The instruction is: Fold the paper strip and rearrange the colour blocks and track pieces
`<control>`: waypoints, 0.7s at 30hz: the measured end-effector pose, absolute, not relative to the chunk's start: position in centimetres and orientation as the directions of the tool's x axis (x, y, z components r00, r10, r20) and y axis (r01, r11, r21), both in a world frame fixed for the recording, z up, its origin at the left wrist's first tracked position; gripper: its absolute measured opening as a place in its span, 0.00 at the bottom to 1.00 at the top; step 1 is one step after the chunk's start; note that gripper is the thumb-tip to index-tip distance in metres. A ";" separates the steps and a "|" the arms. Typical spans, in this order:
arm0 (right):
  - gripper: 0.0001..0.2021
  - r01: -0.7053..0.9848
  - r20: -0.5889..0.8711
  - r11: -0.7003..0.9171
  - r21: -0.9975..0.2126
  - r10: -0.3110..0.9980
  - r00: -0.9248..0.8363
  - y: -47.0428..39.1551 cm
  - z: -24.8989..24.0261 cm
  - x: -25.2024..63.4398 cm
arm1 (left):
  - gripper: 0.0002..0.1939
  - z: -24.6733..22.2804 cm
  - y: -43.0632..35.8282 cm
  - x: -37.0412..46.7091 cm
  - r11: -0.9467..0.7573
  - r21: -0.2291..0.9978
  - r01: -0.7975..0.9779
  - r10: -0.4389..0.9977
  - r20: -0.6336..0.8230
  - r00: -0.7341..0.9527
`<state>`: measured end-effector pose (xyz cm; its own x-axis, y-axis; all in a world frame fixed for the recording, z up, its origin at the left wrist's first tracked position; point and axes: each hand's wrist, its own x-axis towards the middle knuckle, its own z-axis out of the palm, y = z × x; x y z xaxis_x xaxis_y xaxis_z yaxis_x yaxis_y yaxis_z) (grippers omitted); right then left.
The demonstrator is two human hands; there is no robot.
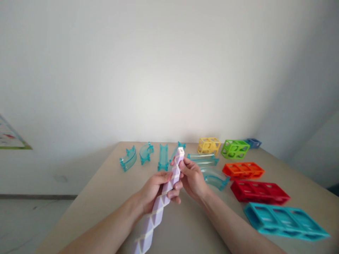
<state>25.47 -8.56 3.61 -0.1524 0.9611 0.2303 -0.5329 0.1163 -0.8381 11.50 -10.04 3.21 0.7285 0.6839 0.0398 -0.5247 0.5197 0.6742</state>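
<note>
A: State of the hands?

B: Both are closed on the snake [158,209]. It is wrapped by the left hand [156,187] along its middle, with the thumb laid on top and fingers curled beneath. Near its far end it is pinched by the right hand [194,176], thumb against fingers. The hands are set close together.

A: Position of the snake?

B: It is held over the table [106,201], in front of the body. A chain of lavender and white wedges is shown; the white tip is pointed toward the wall [169,77], and the near end is cut off by the lower edge of the view.

A: Surroundings?

B: Clear blue tracks, curved [129,163] and straight [163,157], are spread beyond the hands; one is partly hidden by the snake. To the right, yellow [208,146], green [234,149], orange [243,172], red [261,193] and turquoise [287,221] frames are laid out.
</note>
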 end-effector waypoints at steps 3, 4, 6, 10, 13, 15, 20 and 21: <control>0.10 -0.493 0.310 0.224 -0.841 0.946 -0.099 -8.4 3.3 25.5 | 0.10 3.5 -10.0 11.4 0.530 0.629 -0.568 0.693 0.064 0.718; 0.09 -0.460 0.341 0.270 -0.846 0.937 -0.076 -8.4 3.3 25.6 | 0.09 3.6 -10.0 11.4 0.539 0.611 -0.580 0.695 0.066 0.716; 0.08 -0.370 0.392 0.351 -0.860 0.919 -0.036 -8.5 3.3 25.7 | 0.09 3.8 -10.1 11.3 0.557 0.579 -0.595 0.700 0.058 0.712; 0.06 -0.188 0.476 0.469 -0.863 0.879 0.004 -9.2 3.7 26.0 | 0.10 4.4 -10.3 11.2 0.587 0.544 -0.600 0.699 0.034 0.715; 0.07 -0.148 0.513 0.507 -0.849 0.859 0.000 -9.6 4.0 26.2 | 0.10 4.4 -10.3 11.2 0.584 0.545 -0.602 0.702 0.034 0.711; 0.08 -0.157 0.510 0.505 -0.849 0.860 0.009 -9.6 4.0 26.2 | 0.10 4.2 -10.3 11.2 0.563 0.567 -0.602 0.709 0.044 0.704; 0.17 -0.248 0.298 0.309 -0.918 0.951 0.080 -8.9 3.7 25.7 | 0.13 3.5 -10.3 11.4 0.516 0.694 -0.503 0.650 0.065 0.757; 0.18 -0.262 0.242 0.254 -0.931 0.967 0.079 -8.8 3.6 25.6 | 0.13 3.5 -10.3 11.5 0.519 0.708 -0.479 0.640 0.051 0.767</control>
